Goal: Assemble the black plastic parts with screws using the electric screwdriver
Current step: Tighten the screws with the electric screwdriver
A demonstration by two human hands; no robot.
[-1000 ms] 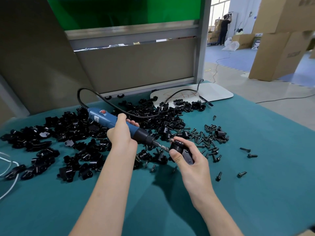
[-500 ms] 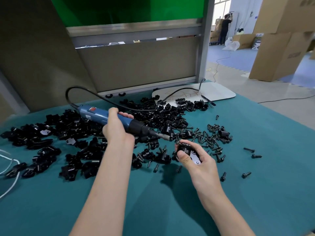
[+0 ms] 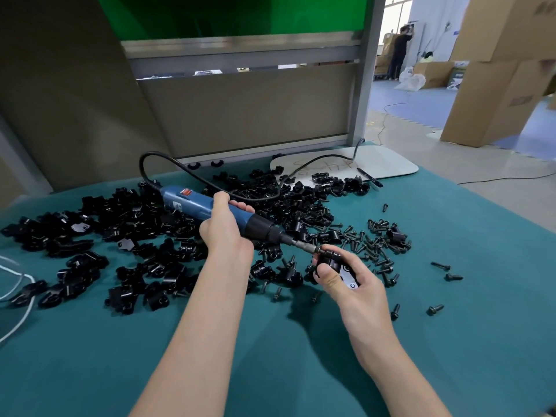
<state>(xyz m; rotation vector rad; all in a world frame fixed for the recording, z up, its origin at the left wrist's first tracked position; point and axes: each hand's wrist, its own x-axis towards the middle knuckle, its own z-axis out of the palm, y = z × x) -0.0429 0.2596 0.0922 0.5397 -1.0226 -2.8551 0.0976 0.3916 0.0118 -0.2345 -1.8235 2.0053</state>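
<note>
Left hand point(image 3: 224, 233) holds screwdriver point(image 3: 207, 206), right hand point(image 3: 356, 285) holds part point(image 3: 329, 260).

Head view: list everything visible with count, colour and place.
Blue electric screwdriver: one, blue and black, in left hand.
Held black plastic part: one, black, in right hand.
Loose black plastic parts: many, black, table left and centre.
Black screws: many, black, table right of centre.
Teal table cover: one, teal, underneath.
White oval board: one, white, table's far edge.
Black power cord: one, black, behind screwdriver.
White cable: count unclear, white, left edge.
Brown cardboard boxes: several, brown, floor, right.
Left hand: one, grips screwdriver.
Right hand: one, holds part.
</note>
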